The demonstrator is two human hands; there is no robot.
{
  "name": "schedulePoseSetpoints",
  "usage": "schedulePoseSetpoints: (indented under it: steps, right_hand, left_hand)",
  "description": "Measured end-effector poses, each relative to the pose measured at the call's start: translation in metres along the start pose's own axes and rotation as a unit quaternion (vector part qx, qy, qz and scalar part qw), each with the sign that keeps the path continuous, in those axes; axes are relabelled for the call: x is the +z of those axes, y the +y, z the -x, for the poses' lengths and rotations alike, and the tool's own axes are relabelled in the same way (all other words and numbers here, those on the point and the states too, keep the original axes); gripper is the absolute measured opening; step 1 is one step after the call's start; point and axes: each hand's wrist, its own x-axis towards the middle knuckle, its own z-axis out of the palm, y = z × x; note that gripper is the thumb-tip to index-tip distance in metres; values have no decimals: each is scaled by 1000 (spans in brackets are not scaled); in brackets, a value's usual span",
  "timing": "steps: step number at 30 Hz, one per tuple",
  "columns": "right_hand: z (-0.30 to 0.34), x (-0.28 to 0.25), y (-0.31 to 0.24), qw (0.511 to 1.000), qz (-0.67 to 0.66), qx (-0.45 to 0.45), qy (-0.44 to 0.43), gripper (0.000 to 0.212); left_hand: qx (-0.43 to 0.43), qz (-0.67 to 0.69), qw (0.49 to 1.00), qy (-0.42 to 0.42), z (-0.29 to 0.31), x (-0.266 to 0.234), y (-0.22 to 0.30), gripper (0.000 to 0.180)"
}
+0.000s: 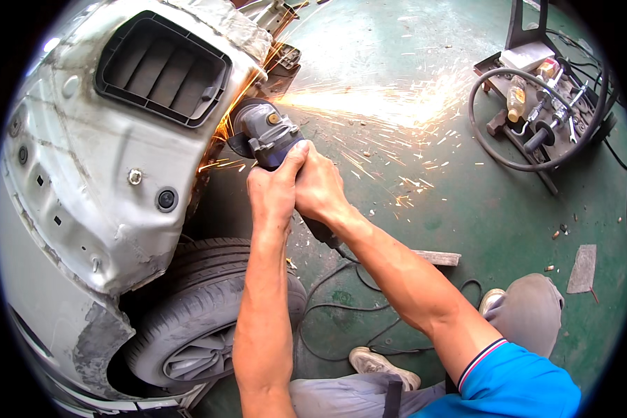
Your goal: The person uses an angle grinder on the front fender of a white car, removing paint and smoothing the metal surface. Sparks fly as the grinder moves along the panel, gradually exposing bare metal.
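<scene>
Both of my hands grip an angle grinder (266, 132) with a grey head and dark body. My left hand (272, 194) wraps round it near the head, thumb on top. Close against it on the right, my right hand (320, 182) is closed round the body. The grinder's guard and disc side meet the edge of a silver-grey car body panel (118, 157). Orange sparks (369, 104) spray from there to the right, with more along the panel edge. The exact contact spot is hidden by the guard and glare.
A black vent (164, 68) sits in the panel, with a car wheel (202, 327) below. The grinder's cord (320, 306) loops over the green floor by my shoes. At the right stands a low tool cart (529, 125) with a bottle, tools and a hose. A wooden block (435, 258) lies nearby.
</scene>
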Motion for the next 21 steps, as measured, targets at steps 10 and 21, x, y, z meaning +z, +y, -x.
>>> schedulePoseSetpoints:
  steps: [10,21]
  right_hand:
    - [19,-6,15,998,1,58,4,46]
    - [1,-30,1,999,21,20,36,44]
  left_hand:
    - [-61,-68,996,-9,15,8,-11,44]
    - [-43,16,998,-53,-4,23,1,42]
